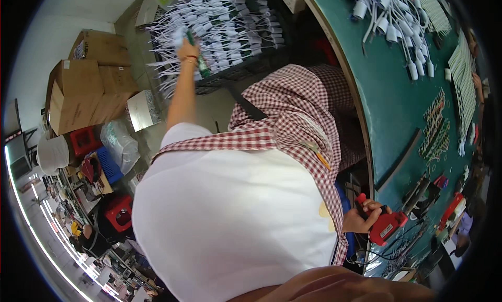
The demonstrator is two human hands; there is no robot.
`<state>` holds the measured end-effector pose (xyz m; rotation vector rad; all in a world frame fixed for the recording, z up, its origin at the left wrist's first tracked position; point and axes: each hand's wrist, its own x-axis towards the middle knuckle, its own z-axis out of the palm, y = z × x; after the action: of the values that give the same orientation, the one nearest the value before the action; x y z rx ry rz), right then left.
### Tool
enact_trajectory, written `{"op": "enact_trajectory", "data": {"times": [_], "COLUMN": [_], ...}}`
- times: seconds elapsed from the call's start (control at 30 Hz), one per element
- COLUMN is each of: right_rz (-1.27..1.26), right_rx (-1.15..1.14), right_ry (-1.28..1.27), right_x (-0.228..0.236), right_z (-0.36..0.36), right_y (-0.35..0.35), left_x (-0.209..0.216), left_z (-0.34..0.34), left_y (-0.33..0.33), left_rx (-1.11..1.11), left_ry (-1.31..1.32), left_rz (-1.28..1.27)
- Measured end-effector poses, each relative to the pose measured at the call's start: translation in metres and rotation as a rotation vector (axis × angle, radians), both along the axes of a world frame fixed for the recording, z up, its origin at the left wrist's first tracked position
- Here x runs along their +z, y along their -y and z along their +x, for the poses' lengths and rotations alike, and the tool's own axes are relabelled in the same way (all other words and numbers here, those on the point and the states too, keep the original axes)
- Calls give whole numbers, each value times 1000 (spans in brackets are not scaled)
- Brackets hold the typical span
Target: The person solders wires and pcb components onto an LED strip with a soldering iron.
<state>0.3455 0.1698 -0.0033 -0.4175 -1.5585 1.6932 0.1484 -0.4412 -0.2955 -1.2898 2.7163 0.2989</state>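
- The table (384, 108) has open room inside its near edge, between the white bunch (406, 29) and the red tool (386, 228).
- The crate (222, 80) is full of white parts (225, 24) nearly edge to edge; these rows look done, the loose bunch looks left.
- Left hand (187, 52): over the crate's left half; can't tell its fingers.
- Right hand (365, 217): fingers curled around the red tool, at the table's near edge.
- Green strip (203, 66): by the left hand.

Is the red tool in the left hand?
No, the right hand grips the red tool, while the left hand is over at the white corded parts.
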Motion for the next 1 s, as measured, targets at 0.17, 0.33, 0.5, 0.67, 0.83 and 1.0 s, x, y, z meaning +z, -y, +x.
{"op": "enact_trajectory", "data": {"times": [0.17,0.33,0.5,0.67,0.83,1.0], "right_rz": [35,88,60,-120,-29,-81], "right_rx": [-41,-78,-106,-220,-102,-270], "right_ry": [81,47,30,-3,-86,-170], "right_x": [12,16,16,17,-8,-4], "right_z": [4,-5,-8,6,-2,8], "right_y": [13,27,34,13,-8,-22], "left_x": [-54,-73,-67,-116,-23,301], "left_z": [5,-11,-18,-22,-69,-77], "left_y": [-82,-56,-71,0,-89,-355], "left_rx": [27,100,141,-245,-504,-1728], "left_ry": [-10,137,101,369,1163,556], "left_rz": [-267,-145,12,-207,374,1337]}}
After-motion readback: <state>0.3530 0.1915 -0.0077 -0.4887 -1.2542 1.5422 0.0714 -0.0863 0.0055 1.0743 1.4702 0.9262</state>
